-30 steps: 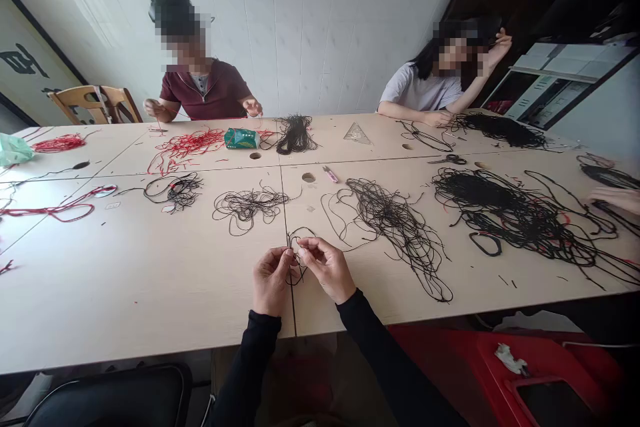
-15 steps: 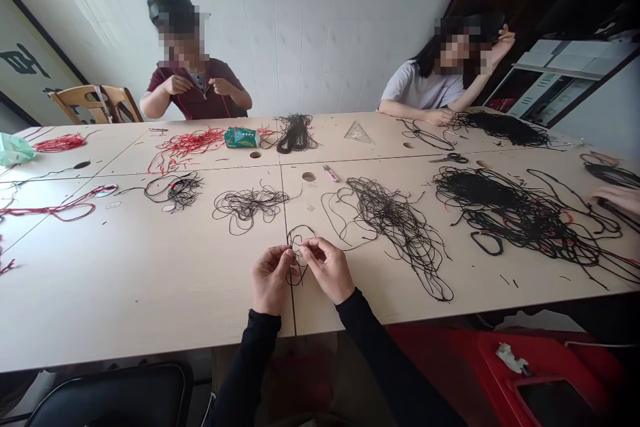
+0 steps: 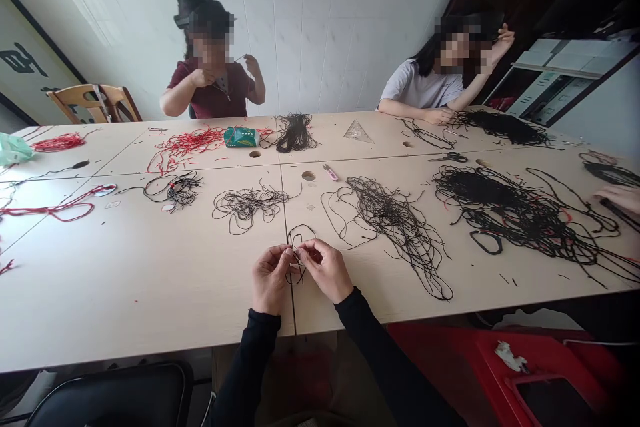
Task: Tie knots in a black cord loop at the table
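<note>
My left hand (image 3: 269, 278) and my right hand (image 3: 325, 269) meet over the near edge of the pale wooden table (image 3: 140, 280), fingertips pinched together on a thin black cord (image 3: 297, 237). The cord loops away from my fingers across the table and a smaller loop hangs between my hands. Both sleeves are black. A loose tangle of black cords (image 3: 400, 223) lies just right of my right hand.
More black cord piles (image 3: 520, 213) (image 3: 247, 203) (image 3: 296, 132) and red cords (image 3: 193, 142) are spread over the table, with a green packet (image 3: 241, 137), a pink tool (image 3: 330, 173) and scissors (image 3: 453, 159). Two people sit opposite; another hand (image 3: 620, 197) rests at the right edge. A red bin (image 3: 525, 360) stands below.
My hands stay pinched on the cord with only small finger movement. The person in the maroon top has raised both hands from the table up toward the face.
</note>
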Available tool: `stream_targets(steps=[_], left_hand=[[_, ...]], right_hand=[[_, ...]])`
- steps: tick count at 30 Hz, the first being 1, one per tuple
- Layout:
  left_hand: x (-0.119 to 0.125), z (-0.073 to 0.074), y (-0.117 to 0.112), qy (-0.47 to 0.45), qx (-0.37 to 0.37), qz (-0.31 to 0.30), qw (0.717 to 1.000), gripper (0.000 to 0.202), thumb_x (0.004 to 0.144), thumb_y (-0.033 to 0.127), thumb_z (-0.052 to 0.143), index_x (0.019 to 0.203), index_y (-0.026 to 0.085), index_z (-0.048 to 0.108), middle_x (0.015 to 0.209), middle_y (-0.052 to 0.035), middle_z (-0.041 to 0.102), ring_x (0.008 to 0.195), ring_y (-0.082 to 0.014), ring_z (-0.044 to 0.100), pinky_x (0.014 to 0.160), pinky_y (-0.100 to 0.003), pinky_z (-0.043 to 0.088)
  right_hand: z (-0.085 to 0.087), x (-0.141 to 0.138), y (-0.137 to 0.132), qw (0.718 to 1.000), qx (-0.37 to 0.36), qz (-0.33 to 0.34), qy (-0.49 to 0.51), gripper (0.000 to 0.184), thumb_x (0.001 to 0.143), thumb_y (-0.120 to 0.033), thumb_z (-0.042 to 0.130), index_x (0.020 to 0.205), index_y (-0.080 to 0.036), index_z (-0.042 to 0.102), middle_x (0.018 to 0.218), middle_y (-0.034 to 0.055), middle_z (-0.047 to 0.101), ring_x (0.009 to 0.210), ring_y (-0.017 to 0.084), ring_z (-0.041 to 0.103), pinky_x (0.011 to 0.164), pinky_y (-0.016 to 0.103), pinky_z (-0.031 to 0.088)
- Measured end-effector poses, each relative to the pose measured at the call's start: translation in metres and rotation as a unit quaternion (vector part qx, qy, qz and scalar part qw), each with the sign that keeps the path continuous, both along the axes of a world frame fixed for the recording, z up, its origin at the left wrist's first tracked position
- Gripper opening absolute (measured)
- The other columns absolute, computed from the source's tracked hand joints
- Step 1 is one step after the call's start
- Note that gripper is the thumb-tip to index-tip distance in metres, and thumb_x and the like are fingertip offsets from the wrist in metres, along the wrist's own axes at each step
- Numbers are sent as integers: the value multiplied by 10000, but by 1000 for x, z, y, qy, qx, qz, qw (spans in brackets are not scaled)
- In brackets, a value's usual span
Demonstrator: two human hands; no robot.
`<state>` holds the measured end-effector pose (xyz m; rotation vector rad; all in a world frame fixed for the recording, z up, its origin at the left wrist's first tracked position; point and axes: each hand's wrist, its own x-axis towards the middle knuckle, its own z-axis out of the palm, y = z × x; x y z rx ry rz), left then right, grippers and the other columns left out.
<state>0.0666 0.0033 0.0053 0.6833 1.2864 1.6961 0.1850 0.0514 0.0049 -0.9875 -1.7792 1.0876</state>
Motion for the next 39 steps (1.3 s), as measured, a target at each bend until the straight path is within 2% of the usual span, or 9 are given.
stream_targets(steps=[10,16,22,32,39], left_hand=[[0,-1,0,-3,0,-14,1000,363,663,381,775,878,110,664,769,-57,678,672,-146,628,552,-255,549],[0,4,-3,-2,-2,-31,1000,461,700,351,755,1064,160,546,725,-11,672,593,-133,624,587,-267,533],[0,4,-3,-5,10,-37,999,419,674,366,772,963,178,533,678,10,650,559,-128,602,572,-264,522],[1,6,-4,-6,19,-37,999,401,692,339,764,935,193,480,663,10,656,542,-114,593,568,-247,509],[1,6,-3,-1,14,-37,999,321,684,348,764,845,159,561,656,3,630,547,-116,585,550,-251,509]], right_hand=[[-2,0,0,1000,-7,-10,-4,196,867,-331,541,869,-163,642,751,42,661,628,158,575,582,262,469],[-2,-1,1,1000,21,-15,-9,195,871,-322,536,858,-166,653,800,55,670,624,154,557,589,268,464],[0,-1,0,999,49,3,6,217,898,-339,515,883,-180,662,863,69,657,669,163,569,613,283,479],[-5,0,1,999,47,3,12,199,905,-322,528,900,-181,668,879,60,638,672,149,574,620,272,480],[-2,1,1,998,55,21,20,213,921,-322,496,928,-182,657,904,63,627,689,145,582,621,264,481]])
